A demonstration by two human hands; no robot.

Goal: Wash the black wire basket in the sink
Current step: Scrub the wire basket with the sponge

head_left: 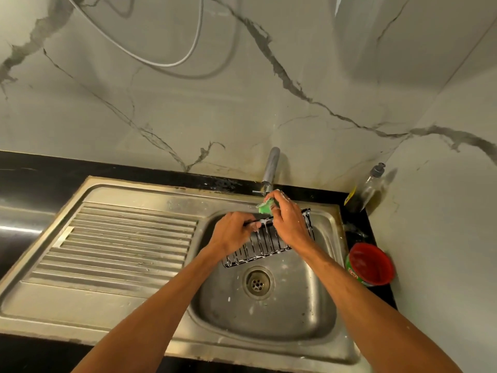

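Basket (265, 244) stands tilted in sink (269, 316), left hand (234, 232) gripping its rim, right hand (289, 220) clutching sponge (265, 207).

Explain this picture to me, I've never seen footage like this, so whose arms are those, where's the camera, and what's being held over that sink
There is no machine here. The single picture comes from a wide-angle camera worn on a person's head, looking forward and down, so the two bare arms reaching in from the bottom are the wearer's own.

The left hand has a grip on the top rail of a black wire basket, which is streaked with white suds and held over the steel sink. The right hand pinches a green sponge at the basket's rail, just below the tap.

On the dark counter to the right stand a red-lidded tub and a clear pump bottle. The ribbed draining board lies to the left.
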